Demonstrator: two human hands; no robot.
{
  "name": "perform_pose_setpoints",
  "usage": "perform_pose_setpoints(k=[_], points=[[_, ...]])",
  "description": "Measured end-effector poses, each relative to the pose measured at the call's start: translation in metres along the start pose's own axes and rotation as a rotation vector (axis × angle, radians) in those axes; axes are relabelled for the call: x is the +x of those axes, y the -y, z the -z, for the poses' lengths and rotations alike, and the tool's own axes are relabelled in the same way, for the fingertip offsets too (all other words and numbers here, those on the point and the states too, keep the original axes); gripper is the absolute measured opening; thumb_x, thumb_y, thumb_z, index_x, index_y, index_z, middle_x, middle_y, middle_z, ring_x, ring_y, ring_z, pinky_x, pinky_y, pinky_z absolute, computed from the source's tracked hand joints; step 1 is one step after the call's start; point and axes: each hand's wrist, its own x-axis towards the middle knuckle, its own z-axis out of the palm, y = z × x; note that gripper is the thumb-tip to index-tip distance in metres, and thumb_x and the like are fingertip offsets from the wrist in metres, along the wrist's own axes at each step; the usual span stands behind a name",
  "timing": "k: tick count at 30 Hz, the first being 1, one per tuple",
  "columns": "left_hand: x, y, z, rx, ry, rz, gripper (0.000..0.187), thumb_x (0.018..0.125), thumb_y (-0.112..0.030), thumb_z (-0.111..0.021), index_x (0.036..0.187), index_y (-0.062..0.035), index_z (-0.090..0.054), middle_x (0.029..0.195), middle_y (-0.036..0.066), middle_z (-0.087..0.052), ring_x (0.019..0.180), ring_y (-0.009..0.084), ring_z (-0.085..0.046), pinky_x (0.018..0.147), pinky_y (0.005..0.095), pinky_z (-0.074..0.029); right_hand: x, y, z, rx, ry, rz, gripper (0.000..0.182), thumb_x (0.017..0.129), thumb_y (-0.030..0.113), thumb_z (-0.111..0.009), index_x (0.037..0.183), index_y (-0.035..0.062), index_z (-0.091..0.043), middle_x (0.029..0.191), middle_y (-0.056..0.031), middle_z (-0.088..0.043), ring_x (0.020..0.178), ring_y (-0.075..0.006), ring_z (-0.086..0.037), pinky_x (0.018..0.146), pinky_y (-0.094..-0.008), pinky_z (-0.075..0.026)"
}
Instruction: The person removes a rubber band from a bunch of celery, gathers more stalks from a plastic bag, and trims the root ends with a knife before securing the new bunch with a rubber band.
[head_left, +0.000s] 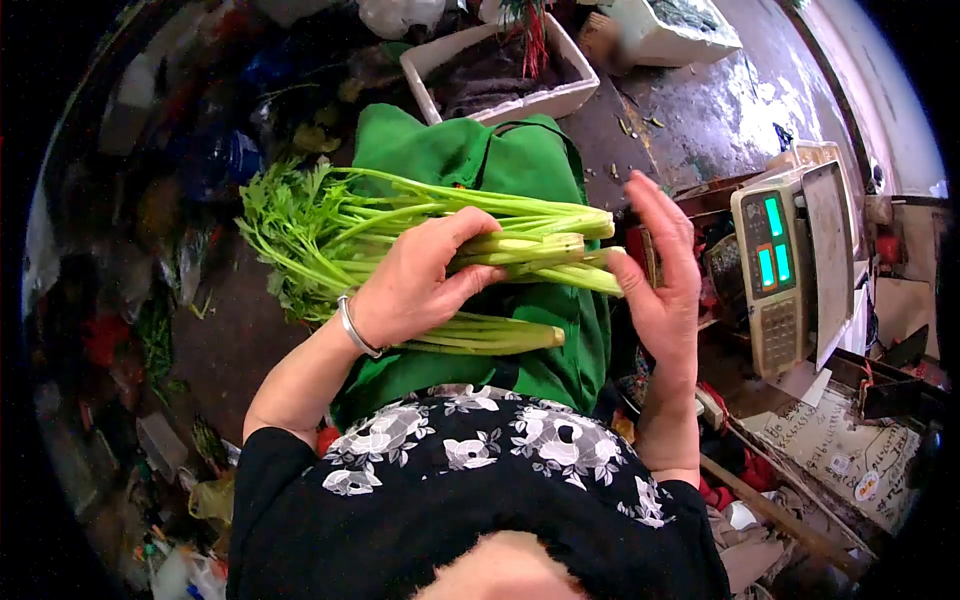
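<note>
Several celery stalks [400, 215] lie across the green cloth [415, 140] on the lap, leaves to the left and cut ends to the right. My left hand [435, 270], with a bracelet at the wrist, grips part of the celery between thumb and fingers. My right hand [660, 270] is raised beside the cut ends, fingers apart and thumb close to one end; nothing is held in it. Nearer my body, a separate celery bunch [490, 336] rests on the green cloth, its left part hidden by my left wrist.
A white foam box [432, 92] with dark contents stands beyond the lap, and another foam box [690, 45] is at the upper right. On the right stands a scale with a lit display [772, 250]. Cardboard with writing [835, 445] lies lower right.
</note>
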Motion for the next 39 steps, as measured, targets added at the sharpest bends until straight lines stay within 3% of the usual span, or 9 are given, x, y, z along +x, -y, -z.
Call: perform_pose_setpoints(k=[7,11,12,15,16,23,27,31,39], points=[[0.011,-0.006,0.010,-0.052,0.128,0.138,0.031,0.090,-0.017,-0.072,0.111,0.0005,-0.057,0.093,0.021,-0.064,0.082,0.0354,-0.064,0.073,0.0408,-0.049,0.017,0.039,-0.017,-0.428,0.250,0.298,0.077,0.071,0.012,-0.082,0.143,0.0095,-0.054,0.152,-0.0131,-0.046,0.141,-0.0300,-0.041,0.112,-0.0445,-0.031],[0.016,0.010,0.006,-0.197,0.164,-0.023,0.031,0.093,-0.019,-0.069,0.115,0.0017,-0.060,0.099,0.019,-0.069,0.088,0.0309,-0.067,0.080,0.0378,-0.052,0.028,0.043,-0.037,-0.624,0.279,0.471,0.066,0.077,0.012,-0.071,0.141,0.0112,-0.055,0.139,-0.0097,-0.055,0.132,-0.0256,-0.048,0.108,-0.0432,-0.032],[0.018,0.008,0.010,-0.236,0.216,0.073,0.034,0.094,-0.019,-0.069,0.119,0.0016,-0.061,0.103,0.018,-0.070,0.091,0.0299,-0.068,0.083,0.0362,-0.053,0.033,0.039,-0.039,-0.554,0.305,0.469,0.056,0.079,0.010,-0.066,0.135,0.0092,-0.058,0.115,-0.0069,-0.063,0.111,-0.0244,-0.058,0.099,-0.0421,-0.038],[0.018,0.001,0.019,-0.221,0.201,0.110,0.039,0.092,-0.022,-0.072,0.121,0.0013,-0.062,0.103,0.018,-0.071,0.091,0.0290,-0.068,0.083,0.0358,-0.053,0.044,0.038,-0.033,-0.622,0.416,0.426,0.045,0.078,0.010,-0.067,0.122,0.0073,-0.062,0.096,-0.0060,-0.062,0.094,-0.0257,-0.060,0.089,-0.0413,-0.041],[0.016,0.001,0.026,-0.065,0.296,0.162,0.051,0.089,-0.022,-0.076,0.133,-0.0022,-0.058,0.121,0.014,-0.068,0.108,0.0254,-0.065,0.095,0.0361,-0.050,0.048,0.036,-0.029,-0.559,0.397,0.440,0.036,0.076,0.009,-0.070,0.111,0.0079,-0.062,0.092,-0.0067,-0.061,0.090,-0.0277,-0.060,0.085,-0.0412,-0.042],[-0.018,0.003,0.042,0.516,0.042,0.133,0.075,0.071,-0.016,-0.085,0.140,-0.0087,-0.055,0.125,0.013,-0.064,0.114,0.0327,-0.059,0.101,0.0421,-0.045,0.056,0.005,-0.001,-0.348,0.385,0.202,0.028,0.076,0.008,-0.074,0.102,0.0066,-0.061,0.095,-0.0098,-0.062,0.093,-0.0311,-0.060,0.084,-0.0408,-0.042],[-0.049,-0.006,0.034,0.678,-0.136,-0.310,0.050,0.074,-0.012,-0.081,0.122,-0.0099,-0.067,0.112,0.010,-0.063,0.101,0.0285,-0.059,0.087,0.0419,-0.045,0.049,-0.001,-0.010,-0.330,0.336,0.174,0.026,0.080,0.009,-0.072,0.103,0.0042,-0.061,0.094,-0.0126,-0.062,0.094,-0.0332,-0.060,0.084,-0.0420,-0.046],[-0.051,-0.006,0.003,0.286,0.281,-0.233,0.043,0.079,-0.015,-0.077,0.119,-0.0077,-0.064,0.107,0.009,-0.064,0.099,0.0289,-0.059,0.085,0.0417,-0.046,0.046,0.008,-0.010,-0.287,0.376,0.097,0.027,0.081,0.011,-0.073,0.104,0.0030,-0.061,0.092,-0.0140,-0.063,0.088,-0.0353,-0.063,0.078,-0.0417,-0.049],[-0.036,-0.012,-0.007,0.440,0.604,0.008,0.056,0.080,-0.023,-0.074,0.130,-0.0031,-0.058,0.103,0.017,-0.066,0.095,0.0351,-0.065,0.085,0.0454,-0.049,0.023,0.030,0.002,-0.213,0.512,0.045,0.032,0.080,0.019,-0.076,0.103,0.0031,-0.062,0.088,-0.0162,-0.065,0.080,-0.0372,-0.064,0.070,-0.0433,-0.049]])
